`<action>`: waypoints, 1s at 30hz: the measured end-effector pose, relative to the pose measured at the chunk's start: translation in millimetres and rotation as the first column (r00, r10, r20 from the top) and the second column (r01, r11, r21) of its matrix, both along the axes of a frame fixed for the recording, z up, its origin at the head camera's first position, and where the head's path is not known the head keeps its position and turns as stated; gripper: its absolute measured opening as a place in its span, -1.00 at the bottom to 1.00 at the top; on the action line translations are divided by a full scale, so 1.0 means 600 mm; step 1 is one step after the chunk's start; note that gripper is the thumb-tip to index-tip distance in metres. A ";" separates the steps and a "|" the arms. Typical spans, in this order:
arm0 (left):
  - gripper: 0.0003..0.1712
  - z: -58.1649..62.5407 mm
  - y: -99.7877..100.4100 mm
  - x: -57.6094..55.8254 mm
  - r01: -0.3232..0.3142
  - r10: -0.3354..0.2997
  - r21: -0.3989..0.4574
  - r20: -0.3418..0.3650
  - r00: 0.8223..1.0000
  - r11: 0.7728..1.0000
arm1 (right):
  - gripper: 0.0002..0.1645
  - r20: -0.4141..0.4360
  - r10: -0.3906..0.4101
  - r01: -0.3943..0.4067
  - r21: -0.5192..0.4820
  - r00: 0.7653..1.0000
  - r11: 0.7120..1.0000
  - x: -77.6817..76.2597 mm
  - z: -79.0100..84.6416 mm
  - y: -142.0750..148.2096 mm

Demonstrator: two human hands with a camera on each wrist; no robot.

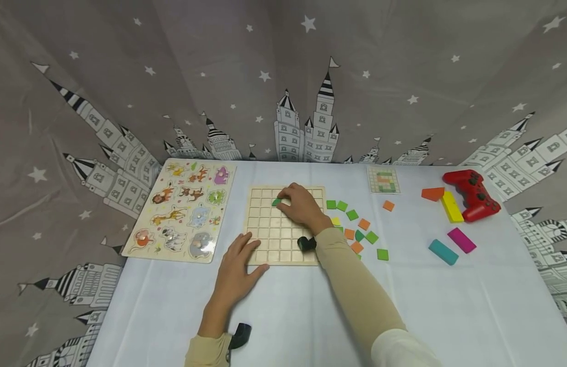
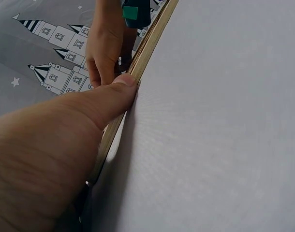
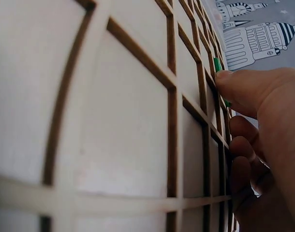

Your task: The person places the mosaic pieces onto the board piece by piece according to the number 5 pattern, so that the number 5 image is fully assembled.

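A wooden grid board [image 1: 269,244] lies on the white table, its square cells framed by raised strips. Over its upper part, my right hand [image 1: 301,205] pinches a small dark green tile [image 1: 276,202] between thumb and fingers. The right wrist view shows the green tile [image 3: 217,64] edge-on under the thumb, right at the grid strips. My left hand [image 1: 236,272] rests at the board's lower left corner with its fingers spread and extended. Its thumb [image 2: 123,87] presses along the board's front edge.
Right of the board lie several loose green, orange and yellow tiles [image 1: 372,237], partly behind the right sleeve. A pattern card [image 1: 384,180] lies beyond them. An animal puzzle [image 1: 178,211] is at left. Coloured blocks [image 1: 443,252] and a red game controller [image 1: 471,195] are at far right.
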State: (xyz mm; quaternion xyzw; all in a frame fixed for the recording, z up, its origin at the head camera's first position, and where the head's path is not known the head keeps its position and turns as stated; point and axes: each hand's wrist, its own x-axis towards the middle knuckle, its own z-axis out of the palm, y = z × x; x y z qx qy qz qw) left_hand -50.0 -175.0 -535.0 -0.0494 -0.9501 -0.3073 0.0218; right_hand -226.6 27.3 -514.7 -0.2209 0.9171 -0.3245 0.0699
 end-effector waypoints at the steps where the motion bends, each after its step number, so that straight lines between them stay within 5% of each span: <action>1: -0.25 0.000 0.000 0.000 0.001 -0.001 0.000 -0.003 1.000 1.000 | -0.66 0.003 0.001 -0.001 -0.001 1.000 1.000 0.000 0.000 0.000; 20: -0.27 -0.003 -0.001 0.001 0.014 -0.014 0.013 -0.013 1.000 1.000 | -0.51 0.052 -0.008 0.009 -0.013 0.999 1.000 0.016 0.011 0.022; 30: -0.26 0.000 -0.002 0.003 -0.004 0.004 0.020 -0.005 1.000 1.000 | -0.51 -0.001 -0.233 0.231 -0.133 0.972 0.964 0.080 0.029 0.180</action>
